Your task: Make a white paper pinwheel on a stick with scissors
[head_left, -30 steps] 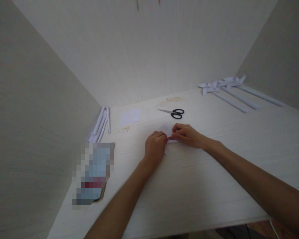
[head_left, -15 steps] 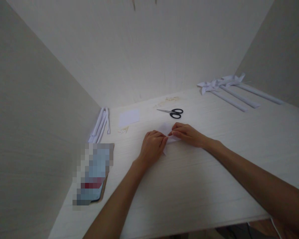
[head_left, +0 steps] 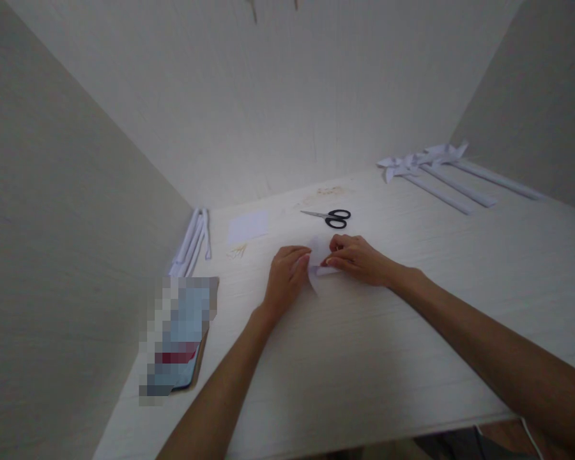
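A small white paper piece (head_left: 317, 263) lies folded on the white table (head_left: 364, 345) near its middle. My left hand (head_left: 284, 276) curls against the paper's left edge and lifts it a little. My right hand (head_left: 357, 259) presses fingertips on the paper's right part. Most of the paper is hidden under both hands.
Black-handled scissors (head_left: 333, 218) lie just behind my hands. A white paper square (head_left: 248, 226) rests to the back left, beside several rolled paper sticks (head_left: 193, 241) along the left wall. Folded paper shapes on long sticks (head_left: 441, 172) lie at the back right. A blurred flat object (head_left: 178, 334) sits front left.
My left hand has slid a little to the left and back, uncovering more of the paper's left edge. My right hand has stayed on the paper.
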The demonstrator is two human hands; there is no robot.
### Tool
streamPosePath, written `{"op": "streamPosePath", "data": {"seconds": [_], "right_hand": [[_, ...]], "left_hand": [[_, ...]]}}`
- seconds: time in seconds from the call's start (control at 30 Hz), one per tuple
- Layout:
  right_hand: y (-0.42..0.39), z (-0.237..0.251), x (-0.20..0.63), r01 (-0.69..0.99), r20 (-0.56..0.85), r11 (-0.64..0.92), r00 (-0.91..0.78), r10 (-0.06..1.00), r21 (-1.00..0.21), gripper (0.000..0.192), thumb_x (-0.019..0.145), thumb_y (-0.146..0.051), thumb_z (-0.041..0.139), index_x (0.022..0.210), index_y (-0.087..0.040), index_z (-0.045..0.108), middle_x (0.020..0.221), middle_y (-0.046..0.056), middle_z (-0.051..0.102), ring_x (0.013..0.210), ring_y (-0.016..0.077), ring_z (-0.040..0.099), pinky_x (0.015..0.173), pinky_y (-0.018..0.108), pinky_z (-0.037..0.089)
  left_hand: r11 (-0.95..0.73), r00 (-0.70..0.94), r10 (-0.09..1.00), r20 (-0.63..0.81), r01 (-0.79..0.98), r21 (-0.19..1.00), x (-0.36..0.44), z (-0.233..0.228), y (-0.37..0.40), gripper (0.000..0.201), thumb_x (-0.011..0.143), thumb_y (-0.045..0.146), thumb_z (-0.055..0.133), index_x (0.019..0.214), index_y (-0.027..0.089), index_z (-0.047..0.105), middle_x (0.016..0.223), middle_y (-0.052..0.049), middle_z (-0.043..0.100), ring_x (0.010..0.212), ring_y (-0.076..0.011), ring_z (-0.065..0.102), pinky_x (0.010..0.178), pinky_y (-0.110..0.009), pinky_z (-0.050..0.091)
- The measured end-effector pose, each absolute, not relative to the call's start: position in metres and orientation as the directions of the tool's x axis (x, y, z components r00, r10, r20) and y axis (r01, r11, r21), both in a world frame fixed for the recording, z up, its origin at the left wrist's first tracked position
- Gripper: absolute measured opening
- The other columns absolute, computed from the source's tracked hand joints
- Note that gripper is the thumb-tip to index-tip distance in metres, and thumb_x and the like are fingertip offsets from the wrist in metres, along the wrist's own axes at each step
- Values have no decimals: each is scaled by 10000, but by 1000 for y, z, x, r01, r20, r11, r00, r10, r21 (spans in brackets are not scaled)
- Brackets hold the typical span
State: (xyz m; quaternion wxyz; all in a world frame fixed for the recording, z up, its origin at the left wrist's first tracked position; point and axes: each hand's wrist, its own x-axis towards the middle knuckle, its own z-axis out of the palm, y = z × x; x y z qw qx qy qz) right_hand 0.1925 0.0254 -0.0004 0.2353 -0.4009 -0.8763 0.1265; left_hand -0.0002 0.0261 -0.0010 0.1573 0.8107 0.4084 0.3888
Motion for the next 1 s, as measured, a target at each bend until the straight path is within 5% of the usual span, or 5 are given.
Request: {"op": "streamPosePath", "data": {"seconds": [0.2, 0.37, 0.57, 1.0], "right_hand": [[28, -4, 192, 617, 314, 629, -549, 775, -473, 422, 868, -409, 320, 833, -207, 689, 763, 39, 499, 675, 127, 455, 631, 261, 326], [30, -5, 193, 609, 305, 615, -541, 784, -501, 426, 867, -409, 325, 787, -205, 690, 759, 31, 497, 674, 121, 460, 632, 256, 327], [31, -9, 193, 597, 313, 610, -532, 787, -520, 420, 869, -417, 314, 871, -222, 686, 754, 32, 503, 682, 125, 468, 635, 257, 330], [31, -8, 192, 605, 324, 621, -535, 780, -498, 410, 862, -419, 332, 850, -229, 695, 741, 36, 513, 679, 129, 461, 622, 254, 321]], "left_hand": [[-419, 268, 906, 326, 467, 779, 5, -9, 60, 278, 796, 220, 444, 1036, 113, 535, 983, -106, 626, 917, -153, 569, 838, -325, 428], [-399, 249, 914, 321, 400, 825, 8, -9, 67, 181, 748, 203, 496, 870, 146, 615, 830, -51, 668, 765, -140, 607, 715, -288, 481], [-447, 318, 884, 342, 362, 818, 4, -7, 57, 97, 671, 128, 561, 710, 154, 646, 725, -28, 665, 688, -129, 605, 670, -274, 492], [-651, 520, 745, 418, 427, 628, -2, -5, 56, 238, 677, 17, 505, 702, 185, 672, 787, -32, 600, 744, -109, 559, 688, -254, 470]]}}
